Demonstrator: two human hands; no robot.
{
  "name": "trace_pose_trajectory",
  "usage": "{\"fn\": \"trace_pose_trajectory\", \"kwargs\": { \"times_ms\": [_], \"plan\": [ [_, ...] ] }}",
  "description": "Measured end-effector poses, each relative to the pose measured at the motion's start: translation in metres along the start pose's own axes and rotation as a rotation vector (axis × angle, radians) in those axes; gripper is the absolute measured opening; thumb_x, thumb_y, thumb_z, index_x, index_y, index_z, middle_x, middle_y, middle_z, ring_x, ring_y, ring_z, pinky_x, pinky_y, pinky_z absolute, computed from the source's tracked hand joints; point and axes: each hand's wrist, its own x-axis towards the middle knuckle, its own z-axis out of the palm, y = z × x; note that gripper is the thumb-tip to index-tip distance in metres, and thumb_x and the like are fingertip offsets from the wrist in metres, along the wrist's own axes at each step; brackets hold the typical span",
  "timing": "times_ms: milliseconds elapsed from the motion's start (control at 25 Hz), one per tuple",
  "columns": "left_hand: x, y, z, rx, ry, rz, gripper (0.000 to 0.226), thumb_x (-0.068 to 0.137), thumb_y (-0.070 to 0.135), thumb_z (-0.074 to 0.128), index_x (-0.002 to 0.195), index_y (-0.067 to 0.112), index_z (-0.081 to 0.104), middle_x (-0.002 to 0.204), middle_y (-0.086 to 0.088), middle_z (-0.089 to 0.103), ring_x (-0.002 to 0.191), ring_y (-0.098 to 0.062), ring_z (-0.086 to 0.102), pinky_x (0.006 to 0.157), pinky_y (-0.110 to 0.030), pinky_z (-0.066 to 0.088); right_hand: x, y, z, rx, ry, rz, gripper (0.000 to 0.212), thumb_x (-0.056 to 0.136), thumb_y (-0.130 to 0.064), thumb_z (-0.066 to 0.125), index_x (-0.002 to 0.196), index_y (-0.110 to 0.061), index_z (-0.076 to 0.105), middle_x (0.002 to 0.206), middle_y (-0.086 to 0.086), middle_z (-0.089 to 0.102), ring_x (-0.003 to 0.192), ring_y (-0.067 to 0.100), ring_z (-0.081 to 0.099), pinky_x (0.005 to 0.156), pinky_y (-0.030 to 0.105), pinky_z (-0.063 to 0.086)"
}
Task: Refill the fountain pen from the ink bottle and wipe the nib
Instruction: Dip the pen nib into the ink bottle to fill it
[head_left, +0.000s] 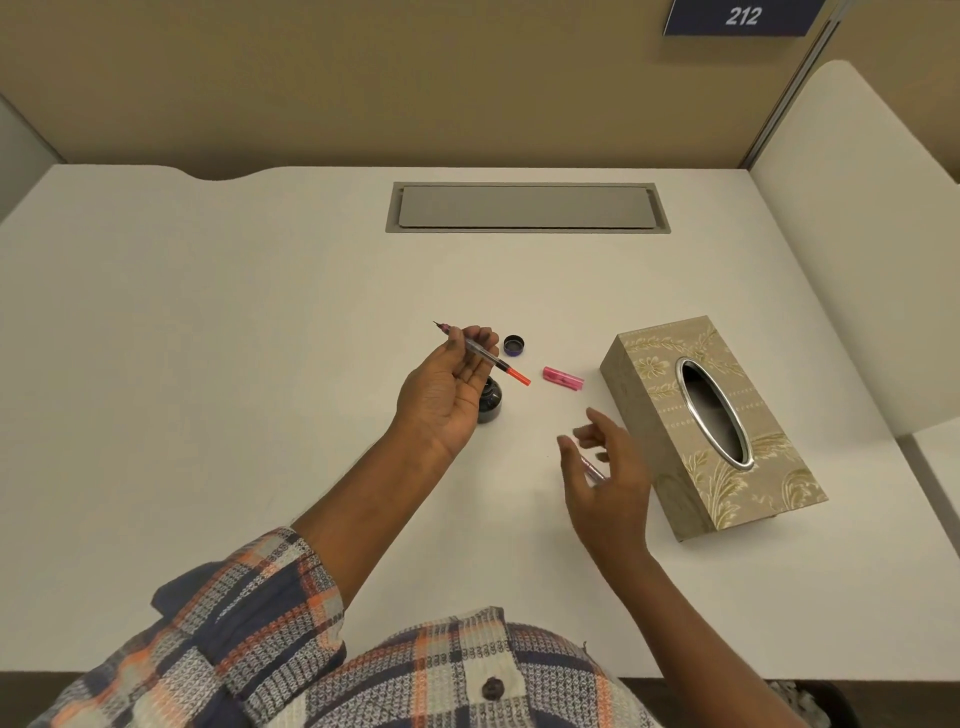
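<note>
Step (my reading): between fill and wipe. L hand (447, 395) holds pen (485, 356) above desk (260, 364), palm up, thumb + fingertips pinched round the clear mid-section. Nib (439, 326) points up and left, away from the person; orange end points R. Pen looks stripped, w/ no outer shell over the clear tube.

Bottle (491, 400) stands open on desk just behind L palm, partly covered by it. Its lid (514, 345) lies mouth-up just beyond, not touching. Pink cap (563, 378) lies further R, betw. lid and tissue box (711, 415).

R hand (610, 467) hovers low, just beside the box's near-left side, fingers loosely spread and blurred. A slim pinkish piece (593, 470) shows at its palm (prob. the barrel). Can't tell whether the hand grips it or it lies on desk beneath.

Next, as I judge: wipe needs a tissue. R hand goes to the slot on top of box, pulls one sheet, brings it to nib. L hand should hold nib up to avoid drips. Risks: ink on desk or fingers; open bottle sits close to L wrist, easy to knock.

Unclear:
- ink level in tube
- whether nib is wet
- no tissue seen in slot, which is dark inside
- bottle's left side hidden by L hand
</note>
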Motion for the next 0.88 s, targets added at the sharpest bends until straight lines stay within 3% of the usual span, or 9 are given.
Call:
{"fn": "trace_pose_trajectory", "kwargs": {
  "times_ms": [80,160,240,360,480,600,720,800,880],
  "plan": [
    [-0.003,-0.004,0.003,-0.017,0.002,-0.019,0.021,0.093,0.015,0.052,0.091,-0.003,0.062,0.085,-0.014,0.071,0.094,-0.026,0.067,0.093,-0.035,0.052,0.014,-0.033,-0.002,0.196,-0.112,0.106,0.037,0.089,-0.024,0.066,0.123,-0.013,0.056,0.092,0.0,0.069,0.083,0.009,0.065,0.075,0.019,0.052],
    [-0.008,-0.007,0.006,-0.019,-0.008,-0.033,0.021,0.093,0.015,0.052,0.091,-0.003,0.062,0.09,-0.015,0.069,0.093,-0.025,0.067,0.093,-0.034,0.052,0.026,-0.053,0.002,0.317,-0.171,0.178,0.032,0.088,-0.026,0.066,0.118,-0.016,0.059,0.09,0.001,0.071,0.084,0.016,0.069,0.076,0.027,0.056],
    [-0.012,-0.009,0.008,-0.011,-0.036,-0.042,0.022,0.094,0.014,0.051,0.091,-0.004,0.062,0.093,-0.015,0.068,0.087,-0.023,0.07,0.085,-0.031,0.056,0.036,-0.064,0.006,0.384,-0.151,0.229,0.018,0.087,-0.024,0.069,0.105,-0.021,0.066,0.088,0.003,0.072,0.081,0.018,0.071,0.076,0.036,0.058],
    [-0.014,-0.008,0.006,0.022,-0.081,-0.034,0.025,0.095,0.017,0.05,0.099,-0.005,0.062,0.101,-0.016,0.069,0.088,-0.022,0.072,0.083,-0.031,0.057,0.046,-0.075,0.009,0.443,-0.072,0.297,0.005,0.087,-0.017,0.068,0.088,-0.021,0.071,0.08,0.0,0.073,0.069,0.008,0.069,0.072,0.034,0.055],
    [-0.014,-0.002,0.0,0.185,-0.109,-0.085,0.04,0.092,0.026,0.054,0.11,-0.009,0.058,0.11,-0.022,0.067,0.101,-0.03,0.068,0.089,-0.036,0.055,0.061,-0.08,0.008,0.454,-0.057,0.304,0.005,0.088,-0.014,0.066,0.087,-0.013,0.071,0.075,-0.001,0.071,0.066,0.007,0.066,0.071,0.032,0.055],
    [-0.024,0.016,-0.013,0.491,-0.151,-0.18,0.041,0.09,0.026,0.058,0.103,-0.013,0.061,0.104,-0.027,0.068,0.094,-0.034,0.069,0.087,-0.039,0.056,0.08,-0.087,0.0,0.317,-0.08,0.215,0.006,0.089,-0.012,0.064,0.086,-0.011,0.069,0.073,0.0,0.069,0.066,0.009,0.065,0.07,0.031,0.056],
    [-0.027,0.042,-0.023,0.822,-0.067,0.093,0.016,0.087,0.012,0.062,0.086,-0.003,0.068,0.086,-0.018,0.071,0.073,-0.024,0.067,0.079,-0.035,0.056,0.097,-0.096,-0.011,0.099,-0.186,0.089,0.01,0.091,-0.007,0.06,0.087,-0.008,0.068,0.074,0.003,0.065,0.055,-0.005,0.058,0.053,0.002,0.042],
    [-0.022,0.061,-0.024,0.955,0.034,0.371,0.008,0.084,0.006,0.064,0.082,0.005,0.071,0.082,-0.013,0.07,0.07,-0.019,0.061,0.074,-0.033,0.053,0.107,-0.099,-0.014,-0.082,-0.29,0.016,0.012,0.091,-0.005,0.058,0.087,-0.005,0.069,0.072,0.004,0.063,0.049,-0.003,0.056,0.049,0.0,0.038],
    [-0.015,0.075,-0.022,0.975,0.053,0.48,0.007,0.082,0.008,0.065,0.082,0.01,0.073,0.085,-0.014,0.071,0.074,-0.017,0.06,0.073,-0.033,0.053,0.115,-0.101,-0.009,-0.238,-0.361,-0.094,0.014,0.09,-0.006,0.057,0.084,-0.006,0.07,0.071,0.004,0.062,0.054,0.007,0.056,0.053,0.006,0.037]
  ]
}}
